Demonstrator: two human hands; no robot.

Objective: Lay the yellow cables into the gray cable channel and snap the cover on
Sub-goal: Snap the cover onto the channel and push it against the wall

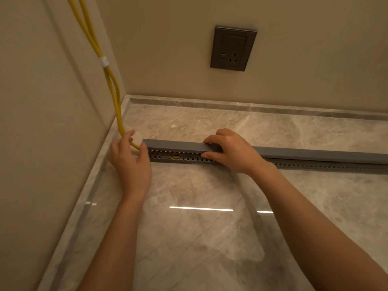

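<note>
I see the gray cable channel point(210, 159) lying on the marble floor point(199, 227), slotted along its near side, with the cover point(174, 146) sitting on top. My right hand point(228, 153) pinches the cover; my left hand point(131, 162) grips the yellow cables point(114, 87) (white tie, no readable writing) at the channel's left end.

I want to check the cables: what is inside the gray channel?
Through the side slots of the channel, only a bit of yellow cable shows. The cover hides the rest.

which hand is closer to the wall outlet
Right. The right hand grips the gray cover almost directly below the outlet; the left hand is off toward the corner.
</note>
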